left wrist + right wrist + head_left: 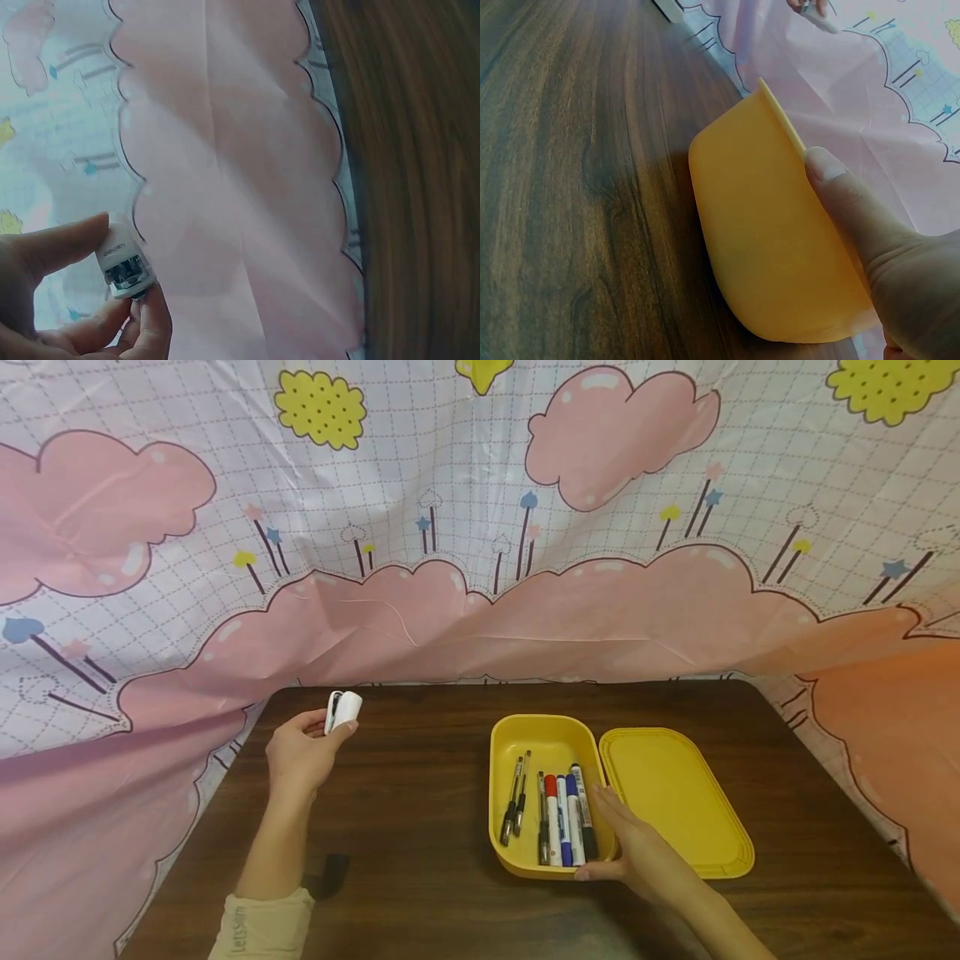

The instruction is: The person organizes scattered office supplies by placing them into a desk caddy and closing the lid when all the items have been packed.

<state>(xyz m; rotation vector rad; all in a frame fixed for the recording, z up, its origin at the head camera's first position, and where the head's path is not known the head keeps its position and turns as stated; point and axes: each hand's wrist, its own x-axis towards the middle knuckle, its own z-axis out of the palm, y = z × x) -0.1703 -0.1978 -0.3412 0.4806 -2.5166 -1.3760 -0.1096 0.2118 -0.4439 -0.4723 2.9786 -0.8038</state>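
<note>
A small white stapler [345, 710] is pinched between the thumb and fingers of my left hand [300, 756], raised above the table's far left part. The left wrist view shows the end of this stapler [124, 262] with its metal part, between thumb and fingertips. My right hand [637, 852] rests against the near right corner of a yellow box [498, 777], fingers fairly straight along its right side. In the right wrist view the thumb [847, 195] touches the rim of the box [772, 217]. Several pens and markers [562, 818] lie inside the box.
A yellow lid [675, 802] lies flat just right of the box. The dark wood table [405, 802] ends at a patterned cloth [450, 627] hanging behind and along the sides. A dark shadow-like patch [330, 872] shows beside the left sleeve [262, 922].
</note>
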